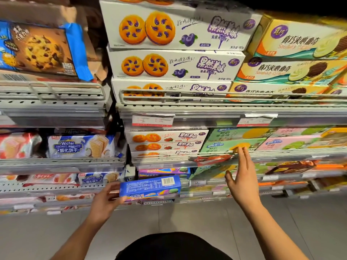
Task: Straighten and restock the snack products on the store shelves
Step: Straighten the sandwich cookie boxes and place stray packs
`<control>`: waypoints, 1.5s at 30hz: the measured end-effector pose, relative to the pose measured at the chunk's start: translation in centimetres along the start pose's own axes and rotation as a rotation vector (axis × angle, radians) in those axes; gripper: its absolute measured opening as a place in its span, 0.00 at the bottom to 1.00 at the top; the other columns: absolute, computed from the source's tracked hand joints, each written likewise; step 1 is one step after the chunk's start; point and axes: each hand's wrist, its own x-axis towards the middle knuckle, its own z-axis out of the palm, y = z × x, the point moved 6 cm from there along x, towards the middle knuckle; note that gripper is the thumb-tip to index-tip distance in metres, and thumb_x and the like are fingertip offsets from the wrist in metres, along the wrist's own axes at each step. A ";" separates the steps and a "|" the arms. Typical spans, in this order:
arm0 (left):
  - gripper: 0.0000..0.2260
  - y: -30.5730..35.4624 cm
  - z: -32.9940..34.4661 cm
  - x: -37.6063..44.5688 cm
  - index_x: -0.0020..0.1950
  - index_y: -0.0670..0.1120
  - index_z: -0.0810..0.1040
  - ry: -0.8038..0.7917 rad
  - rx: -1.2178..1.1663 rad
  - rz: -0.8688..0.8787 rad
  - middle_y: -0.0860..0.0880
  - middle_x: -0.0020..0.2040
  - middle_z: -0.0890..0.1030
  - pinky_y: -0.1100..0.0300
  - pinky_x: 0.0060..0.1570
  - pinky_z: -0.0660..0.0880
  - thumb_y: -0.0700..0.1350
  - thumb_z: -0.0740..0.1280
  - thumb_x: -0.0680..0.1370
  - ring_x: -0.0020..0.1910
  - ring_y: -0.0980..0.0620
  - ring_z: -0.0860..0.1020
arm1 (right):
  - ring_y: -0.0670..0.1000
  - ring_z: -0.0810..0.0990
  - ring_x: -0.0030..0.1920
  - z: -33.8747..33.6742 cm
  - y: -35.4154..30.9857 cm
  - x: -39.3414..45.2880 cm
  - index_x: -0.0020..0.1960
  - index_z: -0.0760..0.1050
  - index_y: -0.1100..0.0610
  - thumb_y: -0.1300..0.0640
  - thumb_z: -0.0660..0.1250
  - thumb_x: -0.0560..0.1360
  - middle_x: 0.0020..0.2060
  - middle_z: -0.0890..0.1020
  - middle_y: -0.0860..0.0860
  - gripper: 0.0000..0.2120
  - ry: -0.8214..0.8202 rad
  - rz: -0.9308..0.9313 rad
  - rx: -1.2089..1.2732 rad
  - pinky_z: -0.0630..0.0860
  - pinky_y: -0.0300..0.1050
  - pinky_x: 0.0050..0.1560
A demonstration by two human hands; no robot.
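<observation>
My left hand grips the left end of a blue biscuit box, held out in front of a lower shelf with its barcode side up. Behind it more blue boxes of the same kind lie stacked on that shelf. My right hand is raised with straight fingers and holds nothing; its fingertips are near the wire rail in front of the green boxes. A red packet lies tilted at that rail, just left of my fingers.
White blueberry biscuit boxes and yellow sandwich-cookie boxes fill the top shelf. Strawberry biscuit boxes sit below them. Wafer packs and a chocolate-chip cookie pack are on the left bay. Grey floor lies below.
</observation>
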 end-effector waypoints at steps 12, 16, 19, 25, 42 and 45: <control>0.09 3.1 2.4 5.8 0.44 0.51 0.82 0.097 0.190 -0.065 0.57 0.33 0.82 0.57 0.40 0.74 0.47 0.81 0.69 0.37 0.49 0.80 | 0.61 0.64 0.77 0.5 -0.6 -0.2 0.83 0.48 0.48 0.61 0.76 0.73 0.82 0.39 0.42 0.50 -0.032 -0.013 0.016 0.78 0.45 0.45; 0.26 2.8 4.1 7.3 0.69 0.41 0.74 0.022 0.247 -0.155 0.42 0.60 0.82 0.70 0.31 0.72 0.49 0.76 0.75 0.53 0.46 0.79 | 0.61 0.72 0.71 0.3 -0.2 -0.1 0.83 0.48 0.48 0.60 0.76 0.72 0.81 0.39 0.42 0.49 -0.066 -0.032 0.005 0.73 0.42 0.39; 0.24 2.2 4.5 8.6 0.65 0.44 0.76 -0.050 0.293 -0.191 0.43 0.62 0.81 0.60 0.42 0.72 0.57 0.73 0.76 0.57 0.43 0.78 | 0.59 0.79 0.62 0.2 0.2 -0.1 0.83 0.48 0.46 0.59 0.75 0.73 0.81 0.40 0.41 0.48 -0.107 -0.029 -0.006 0.70 0.38 0.33; 0.24 1.5 5.2 10.3 0.63 0.45 0.75 -0.184 0.250 -0.231 0.48 0.57 0.82 0.47 0.61 0.75 0.59 0.74 0.75 0.56 0.47 0.80 | 0.53 0.82 0.44 0.2 0.4 -0.1 0.82 0.46 0.44 0.57 0.74 0.74 0.81 0.38 0.38 0.48 -0.171 0.038 -0.002 0.66 0.35 0.29; 0.14 1.3 5.8 9.9 0.50 0.46 0.77 -0.009 0.674 -0.125 0.46 0.45 0.83 0.52 0.40 0.78 0.54 0.75 0.75 0.43 0.46 0.82 | 0.58 0.82 0.55 0.1 0.2 0.0 0.82 0.48 0.45 0.58 0.74 0.75 0.81 0.40 0.41 0.47 -0.166 0.039 -0.026 0.72 0.38 0.32; 0.14 0.6 5.8 10.0 0.52 0.47 0.77 0.018 0.652 -0.108 0.48 0.46 0.85 0.51 0.41 0.80 0.53 0.76 0.75 0.43 0.46 0.83 | 0.58 0.83 0.55 0.1 0.2 0.1 0.82 0.47 0.45 0.57 0.74 0.75 0.81 0.39 0.40 0.47 -0.166 0.025 -0.029 0.70 0.37 0.31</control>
